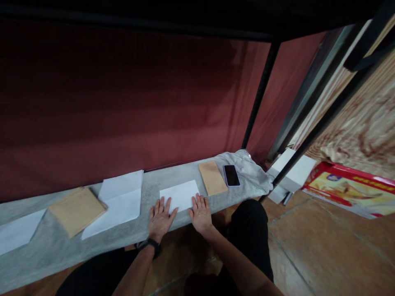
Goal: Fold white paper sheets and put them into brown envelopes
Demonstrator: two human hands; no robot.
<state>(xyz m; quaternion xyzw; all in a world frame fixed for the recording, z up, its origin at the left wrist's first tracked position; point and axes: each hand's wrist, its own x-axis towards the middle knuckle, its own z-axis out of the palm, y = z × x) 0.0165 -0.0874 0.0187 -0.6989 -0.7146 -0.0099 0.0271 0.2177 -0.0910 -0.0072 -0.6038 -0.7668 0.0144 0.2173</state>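
A white sheet of paper (180, 195) lies on the grey cloth in front of me; whether it is folded I cannot tell. On its left edge my left hand (160, 218) rests flat, fingers spread, a dark band round the wrist. My right hand (201, 214) lies on the near right corner with its fingers stretched out. Just right of the sheet is a brown envelope (212, 178), and beyond it a phone (231, 175) with a dark screen. To the left, larger white sheets (123, 201) lie partly under a stack of brown envelopes (77, 209).
The grey cloth (123, 234) covers a low, narrow shelf along a red wall (132, 102). Another white paper (20, 231) lies at far left. A dark metal post (261, 96) rises at the right end. Beyond stand a white box (291, 168) and a red-yellow box (348, 189) on the tiled floor.
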